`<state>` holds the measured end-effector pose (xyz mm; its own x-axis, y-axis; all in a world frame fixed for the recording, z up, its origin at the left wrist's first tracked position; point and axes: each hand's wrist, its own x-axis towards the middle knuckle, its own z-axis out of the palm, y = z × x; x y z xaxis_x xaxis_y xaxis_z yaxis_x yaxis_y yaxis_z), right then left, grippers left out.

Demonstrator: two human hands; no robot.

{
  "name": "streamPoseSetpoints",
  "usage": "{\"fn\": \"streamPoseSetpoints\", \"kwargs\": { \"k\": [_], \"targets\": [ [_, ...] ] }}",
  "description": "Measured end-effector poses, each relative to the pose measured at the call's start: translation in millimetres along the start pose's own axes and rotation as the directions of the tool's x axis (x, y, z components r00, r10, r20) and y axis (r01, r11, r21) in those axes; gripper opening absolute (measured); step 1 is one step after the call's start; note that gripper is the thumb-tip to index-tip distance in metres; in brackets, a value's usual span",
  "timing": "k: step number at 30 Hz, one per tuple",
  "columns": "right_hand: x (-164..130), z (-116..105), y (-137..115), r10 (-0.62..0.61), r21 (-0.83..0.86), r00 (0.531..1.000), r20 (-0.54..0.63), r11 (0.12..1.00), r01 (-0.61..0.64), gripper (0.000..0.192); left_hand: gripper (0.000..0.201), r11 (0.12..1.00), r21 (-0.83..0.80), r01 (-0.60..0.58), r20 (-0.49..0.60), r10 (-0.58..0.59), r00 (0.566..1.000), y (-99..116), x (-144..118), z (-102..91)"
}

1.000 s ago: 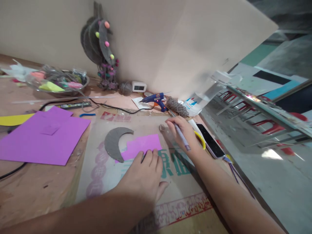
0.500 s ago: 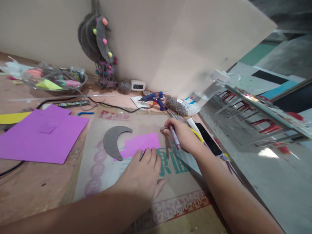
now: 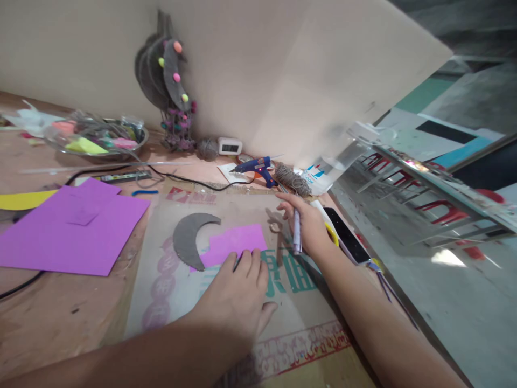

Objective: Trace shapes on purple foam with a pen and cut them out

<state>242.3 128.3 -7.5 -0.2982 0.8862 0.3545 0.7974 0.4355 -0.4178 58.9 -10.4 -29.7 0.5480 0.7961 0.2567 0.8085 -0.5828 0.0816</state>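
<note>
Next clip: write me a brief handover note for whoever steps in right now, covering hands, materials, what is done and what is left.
Left hand: flat, fingertips pressing the near edge of the small purple piece.
Right hand: gripping a pen, tip off the paper.
Grey crescent overlaps the purple piece's left end, both on the cardboard sheet.
Done: crescent placed on the piece.
Left: no traced line visible yet; glue gun lies unused behind.

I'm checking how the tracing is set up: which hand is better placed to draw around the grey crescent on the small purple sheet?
Probably the right hand: it already grips the pen, beside the purple sheet. The left hand lies flat on that sheet's near edge, steadying it by the crescent.
</note>
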Motion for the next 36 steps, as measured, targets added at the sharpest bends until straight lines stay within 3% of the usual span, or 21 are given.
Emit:
{"fn": "streamPoseSetpoints", "kwargs": {
  "k": [3, 6, 9, 11, 14, 17, 21, 27, 31, 36],
  "targets": [
    [0.2, -1.7, -3.2, -0.018, -0.071, 0.988, 0.156, 0.997, 0.029, 0.027, 0.055, 1.000, 0.001, 0.003, 0.009, -0.003, 1.000, -0.3, 0.7, -1.2],
    [0.5, -6.4, -7.5, 0.000, -0.122, 0.942, 0.335, 0.992, 0.044, 0.024, 0.055, 1.000, -0.005, 0.007, 0.023, -0.007, 1.000, -0.6, 1.3, -2.1],
    [0.2, -11.1, -12.6, -0.013, -0.103, 0.918, 0.396, 0.993, 0.058, 0.019, 0.055, 1.000, -0.013, -0.001, 0.032, 0.002, 0.999, -0.7, 1.9, -3.0],
    [-1.3, -11.9, -18.3, 0.007, -0.008, 0.902, 0.432, 1.000, -0.005, 0.018, 0.055, 1.000, -0.020, 0.000, 0.042, 0.001, 0.999, -0.7, 2.2, -3.4],
    [-6.4, -8.9, -31.9, 0.005, 0.235, 0.897, 0.441, 0.965, -0.121, 0.014, 0.057, 1.000, -0.022, 0.010, 0.052, -0.009, 0.999, -0.7, 2.3, -2.8],
    [-13.3, -3.6, -47.3, -0.066, 0.368, 0.928, 0.367, 0.926, -0.080, 0.012, 0.057, 1.000, -0.020, 0.013, 0.053, -0.012, 0.999, -0.7, 2.3, -1.9],
    [-18.3, 0.3, -58.5, -0.143, 0.376, 0.940, 0.310, 0.926, 0.017, 0.006, 0.055, 1.000, -0.017, 0.006, 0.060, -0.005, 0.998, -0.6, 3.4, -3.5],
    [-17.5, -0.9, -58.9, -0.146, 0.429, 0.897, 0.418, 0.902, -0.052, 0.006, 0.055, 1.000, -0.011, 0.000, 0.059, 0.000, 0.998, -0.7, 3.9, -6.6],
    [-17.6, 1.9, -54.4, -0.217, 0.369, 0.897, 0.386, 0.927, 0.065, 0.008, 0.057, 1.000, -0.004, -0.004, 0.046, 0.004, 0.999, -1.3, 3.2, -4.9],
    [-19.2, 4.3, -49.9, -0.316, 0.295, 0.851, 0.420, 0.934, 0.201, 0.018, 0.055, 1.000, -0.026, 0.015, 0.029, -0.015, 0.999, -0.2, 2.4, -1.9]
  ]
}}
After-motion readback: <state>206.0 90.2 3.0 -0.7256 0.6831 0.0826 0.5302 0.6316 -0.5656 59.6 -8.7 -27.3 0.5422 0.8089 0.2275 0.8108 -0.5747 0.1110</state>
